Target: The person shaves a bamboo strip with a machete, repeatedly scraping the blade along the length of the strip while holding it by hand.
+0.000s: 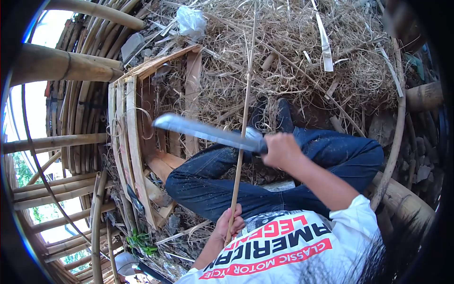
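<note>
My right hand (282, 150) is closed around the dark handle of a machete (203, 131). Its broad grey blade points left above my legs, slightly blurred, and crosses a long thin bamboo strip (238, 177). The strip runs from the top of the view down to my body. My left hand (229, 221) grips its lower end close to my shirt, fingers wrapped round it. Beneath both hands are my crossed legs in dark blue trousers (208, 165), dusted with small shavings.
A wooden crate (132, 123) stands left of my legs. Heaped bamboo shavings (288, 61) cover the ground ahead, with a clear plastic bag (191, 22) at their edge. Thick bamboo poles (61, 66) cross on the left, and a curved pole (392, 142) stands at the right.
</note>
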Tool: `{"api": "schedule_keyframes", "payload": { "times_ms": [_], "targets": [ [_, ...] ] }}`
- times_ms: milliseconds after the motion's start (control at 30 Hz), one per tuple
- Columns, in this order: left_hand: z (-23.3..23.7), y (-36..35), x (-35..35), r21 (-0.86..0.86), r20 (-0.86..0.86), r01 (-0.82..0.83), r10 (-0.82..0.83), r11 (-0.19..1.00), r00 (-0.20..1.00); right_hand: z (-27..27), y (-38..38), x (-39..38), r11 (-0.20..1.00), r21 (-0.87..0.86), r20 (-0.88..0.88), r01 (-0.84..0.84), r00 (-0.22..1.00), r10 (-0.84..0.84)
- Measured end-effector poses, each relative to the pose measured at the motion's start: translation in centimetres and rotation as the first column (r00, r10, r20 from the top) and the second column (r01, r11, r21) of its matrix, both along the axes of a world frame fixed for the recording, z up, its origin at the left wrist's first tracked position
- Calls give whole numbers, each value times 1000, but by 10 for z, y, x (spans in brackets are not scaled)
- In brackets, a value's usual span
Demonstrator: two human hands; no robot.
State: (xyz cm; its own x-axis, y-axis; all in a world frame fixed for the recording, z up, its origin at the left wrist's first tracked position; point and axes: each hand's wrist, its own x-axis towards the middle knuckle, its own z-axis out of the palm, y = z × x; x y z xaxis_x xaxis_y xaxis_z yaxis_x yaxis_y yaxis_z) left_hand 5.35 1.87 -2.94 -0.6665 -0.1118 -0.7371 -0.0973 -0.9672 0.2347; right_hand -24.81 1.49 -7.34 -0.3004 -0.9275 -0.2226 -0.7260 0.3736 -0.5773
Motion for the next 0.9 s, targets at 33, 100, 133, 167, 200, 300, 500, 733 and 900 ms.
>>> {"api": "schedule_keyframes", "payload": {
  "times_ms": [33,100,133,167,200,300,500,733,900],
  "targets": [
    [0,0,-1,-31,-10,11,-11,999,1000,7,10,13,1000,-5,55,-31,998,31],
    [0,1,-3,-72,0,41,-41,997,999,22,26,37,996,-21,129,-92,987,94],
    [0,1,-3,-118,14,75,-74,990,997,28,32,47,992,-31,146,-119,982,122],
    [1,2,-2,-119,10,84,-84,989,996,32,37,54,987,-66,169,-143,974,153],
    [3,3,-2,-120,13,77,-76,990,997,35,39,58,986,-68,171,-151,972,161],
    [9,5,-8,-190,68,100,-89,977,994,43,46,62,972,-95,194,-213,954,228],
    [13,13,-17,-338,179,206,-152,918,972,49,57,50,962,-32,138,-271,952,272],
    [17,16,-18,-385,199,248,-182,889,963,24,55,43,963,-13,111,-270,956,270],
    [10,19,-14,-374,157,191,-141,907,977,23,42,29,990,84,83,-111,991,104]
  ]
}}
